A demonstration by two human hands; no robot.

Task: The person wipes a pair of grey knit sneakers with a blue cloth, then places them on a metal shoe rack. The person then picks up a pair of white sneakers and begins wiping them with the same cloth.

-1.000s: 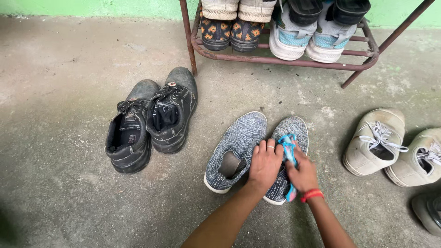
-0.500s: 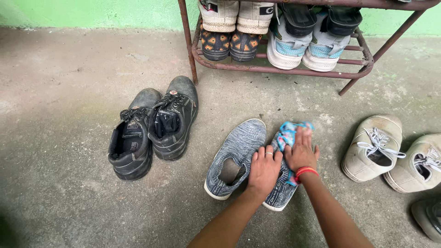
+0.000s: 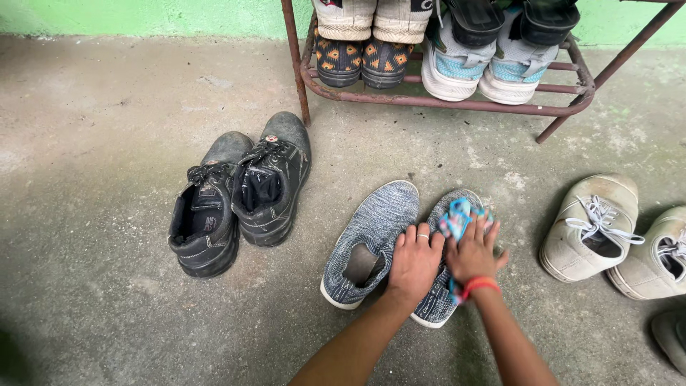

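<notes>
Here, your biggest surface is the concrete floor [image 3: 107, 300], running up to a green wall at its far edge. Against that far edge stands a rusty metal shoe rack [image 3: 443, 104]; its lowest shelf holds, from left, a dark pair with orange patterning [image 3: 361, 63] and a pair of pale sneakers with blue bands [image 3: 479, 71], while the shelf above carries more shoes, only their toes in view. On the floor towards its left side sits a pair of black lace-up shoes [image 3: 236, 193], touching each other, toes towards the wall. At the right edge lies a pair of dirty cream lace-up shoes [image 3: 614, 229]. Between those pairs, near the rack's foot, is the grey knit pair: the left grey shoe [image 3: 371, 236] lies free, and the right grey shoe [image 3: 446, 286] is under both your hands. Its long axis runs from you towards the rack, toe at the far end, heel nearest you, leaning slightly right. Your left hand [image 3: 414, 261] lies flat, fingers spread over the shoe's opening, steadying it. Your right hand [image 3: 473, 254], with a red wristband, presses a small blue cloth [image 3: 457, 214] against the shoe's upper, fingers closed over it.
</notes>
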